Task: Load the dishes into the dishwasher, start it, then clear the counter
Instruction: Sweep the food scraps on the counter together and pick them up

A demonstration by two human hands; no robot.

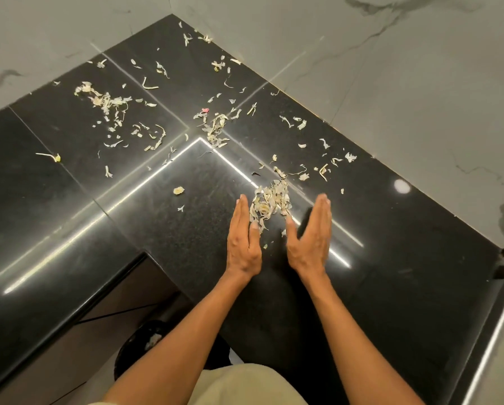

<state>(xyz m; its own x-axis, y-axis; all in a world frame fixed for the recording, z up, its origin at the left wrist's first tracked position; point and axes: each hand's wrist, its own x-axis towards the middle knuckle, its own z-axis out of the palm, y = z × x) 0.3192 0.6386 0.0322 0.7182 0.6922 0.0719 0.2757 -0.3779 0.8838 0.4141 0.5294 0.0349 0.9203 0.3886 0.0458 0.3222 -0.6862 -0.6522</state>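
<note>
On the black counter (163,217), near its inner corner, both hands stand on their edges with a small pile (269,201) of pale peels between them. The left hand (243,238) has its fingers straight and pressed together, the palm turned toward the pile, and its fingertips touch the left side of the pile. The right hand (310,238) is also flat, with straight fingers held together and the thumb spread away toward the pile — the thumb tip lies just beside the lowest scraps. Neither hand holds anything; they only frame the pile from two sides.

More peels (104,102) lie scattered over the counter: one loose group is at the far left, another group sits around the seam where the two slabs meet, and single strips are spread toward the back corner and along the right wall. One small pink bit (205,110) lies near the middle group. A yellowish crumb (178,190) rests alone, to the left of the pile.

The walls (405,83) behind the counter are light marble with grey veins. Below the counter edge, beside the left forearm, a black bin (145,340) stands on the floor — some pale scraps are visible inside it.
</note>
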